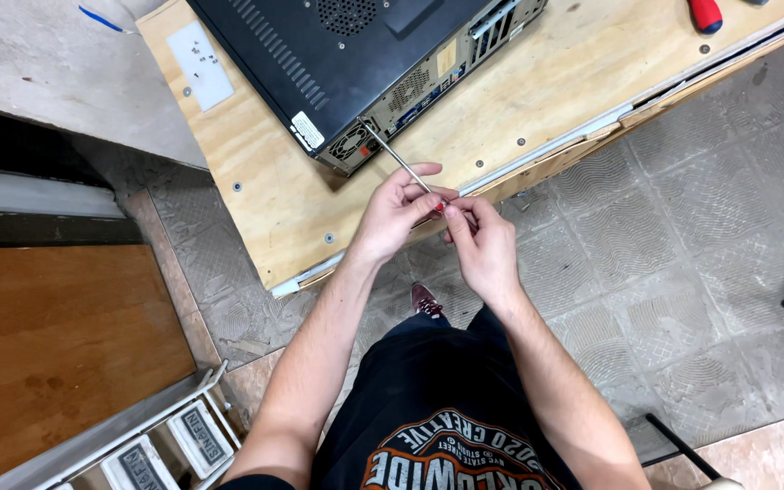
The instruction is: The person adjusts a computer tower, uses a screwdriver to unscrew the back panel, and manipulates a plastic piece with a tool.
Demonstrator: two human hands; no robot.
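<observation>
A black desktop computer case [356, 63] lies flat on a plywood worktop [537, 100], its rear panel with a small fan facing me. A screwdriver [396, 156] with a thin metal shaft and a red handle reaches to the case's rear corner by the fan. My left hand [398, 210] pinches the shaft close to the handle. My right hand [483, 243] is closed around the handle, which is mostly hidden by the fingers. Both hands hover just off the worktop's front edge.
A white sheet [200, 63] with several small screws lies on the worktop's far left corner. Another red-handled tool [705, 14] rests at the far right. Patterned grey tiles [682, 263] cover the floor. A brown wooden surface [56, 345] and white labelled boxes [197, 436] sit at left.
</observation>
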